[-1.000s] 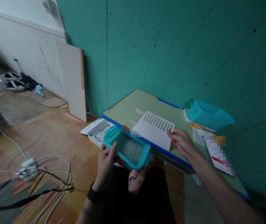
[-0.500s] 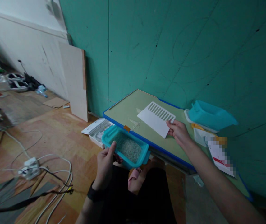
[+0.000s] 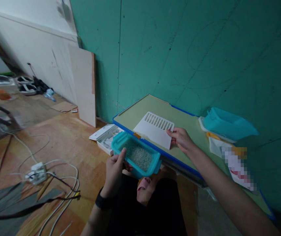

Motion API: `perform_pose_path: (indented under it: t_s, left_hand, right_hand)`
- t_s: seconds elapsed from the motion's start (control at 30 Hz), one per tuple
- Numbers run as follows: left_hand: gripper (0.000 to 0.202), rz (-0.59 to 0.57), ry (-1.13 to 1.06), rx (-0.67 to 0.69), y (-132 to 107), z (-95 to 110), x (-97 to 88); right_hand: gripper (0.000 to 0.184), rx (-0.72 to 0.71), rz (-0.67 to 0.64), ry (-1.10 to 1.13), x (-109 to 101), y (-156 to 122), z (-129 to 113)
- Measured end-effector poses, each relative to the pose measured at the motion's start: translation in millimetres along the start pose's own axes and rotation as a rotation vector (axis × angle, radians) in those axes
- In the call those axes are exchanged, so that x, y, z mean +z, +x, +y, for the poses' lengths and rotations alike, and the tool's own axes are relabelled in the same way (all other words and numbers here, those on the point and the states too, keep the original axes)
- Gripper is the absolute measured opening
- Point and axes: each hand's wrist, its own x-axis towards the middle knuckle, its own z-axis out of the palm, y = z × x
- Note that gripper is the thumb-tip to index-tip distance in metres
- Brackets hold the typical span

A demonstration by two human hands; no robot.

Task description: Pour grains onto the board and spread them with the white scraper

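Observation:
My left hand (image 3: 115,168) grips the near rim of a teal plastic box (image 3: 136,154) part-filled with small white grains, held just below the front edge of the table. My right hand (image 3: 180,139) pinches the right edge of a white slotted scraper card (image 3: 154,129), which lies low over the green tabletop (image 3: 155,108) with its lower left corner at the blue edge, above the box. The grains under the card are hidden.
A second teal container (image 3: 226,124) on a white lid stands at the table's right, with papers (image 3: 236,160) beside it. On the floor lie a white open case (image 3: 106,136), cables and a power strip (image 3: 38,172). A board (image 3: 86,88) leans against the green wall.
The scraper card was tipped at the table edge over the box, then lifted back onto the table, and has now slid left and forward towards the edge again. The left hand has kept the box steady.

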Motion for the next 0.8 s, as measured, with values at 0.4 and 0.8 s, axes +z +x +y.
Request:
perform_pose_path:
  t_s: [0.4, 0.8]
  left_hand:
    - [0.053, -0.018, -0.023, 0.002, -0.3, 1.2, -1.0]
    - [0.054, -0.011, -0.016, -0.014, -2.6, 2.9, -0.6]
  right_hand:
    - [0.03, -0.041, 0.034, 0.107, -4.9, -13.9, -0.5]
    - [0.041, -0.138, 0.125, 0.088, -50.5, -28.8, 2.9]
